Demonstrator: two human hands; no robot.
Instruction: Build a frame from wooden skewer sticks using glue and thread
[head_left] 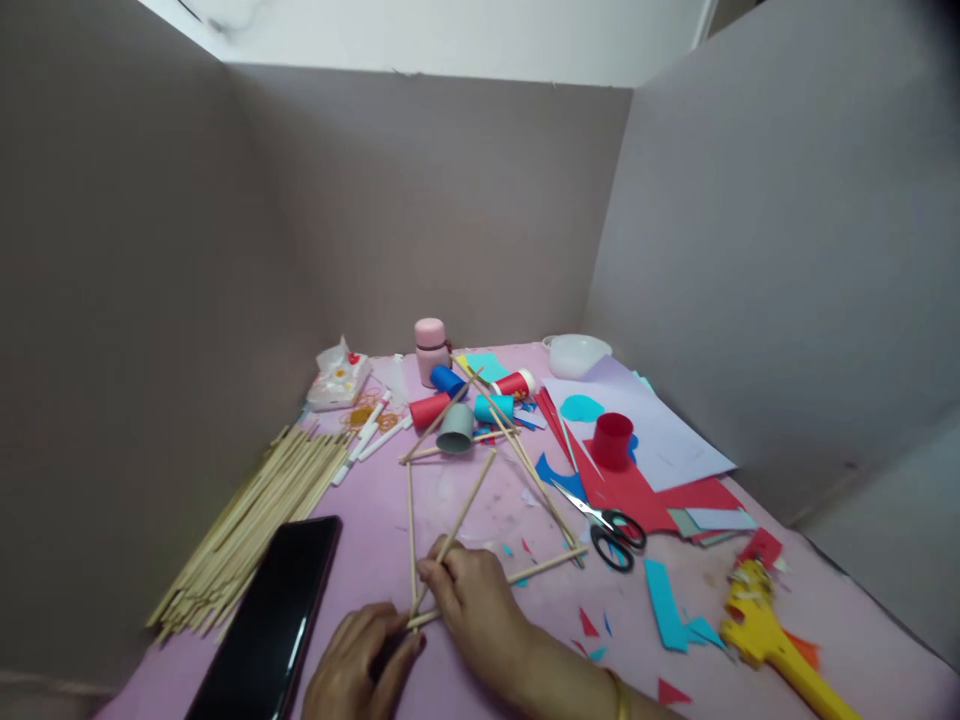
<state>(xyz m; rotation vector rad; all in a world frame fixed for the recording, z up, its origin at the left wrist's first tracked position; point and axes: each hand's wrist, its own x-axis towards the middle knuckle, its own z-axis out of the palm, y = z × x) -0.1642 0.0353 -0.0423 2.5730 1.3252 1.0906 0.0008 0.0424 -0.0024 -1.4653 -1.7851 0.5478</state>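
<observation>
My left hand (358, 660) and my right hand (472, 600) meet at the near edge of the pink table (480, 500). Both are closed in a pinch on the corner where thin wooden sticks (457, 515) join into a frame lying flat on the table. One stick runs from my hands rightwards toward the scissors (604, 525). Other sticks of the frame reach back to the paper cups (455, 425). My right wrist wears a gold bangle (621, 698).
A bundle of loose sticks (247, 525) and a black phone (274, 620) lie at left. Red and white paper sheets (645, 460), a red cup (613, 438), a pink bottle (430, 347), a white bowl (576, 354) and a yellow tool (776, 640) sit right and back. Grey partitions enclose the table.
</observation>
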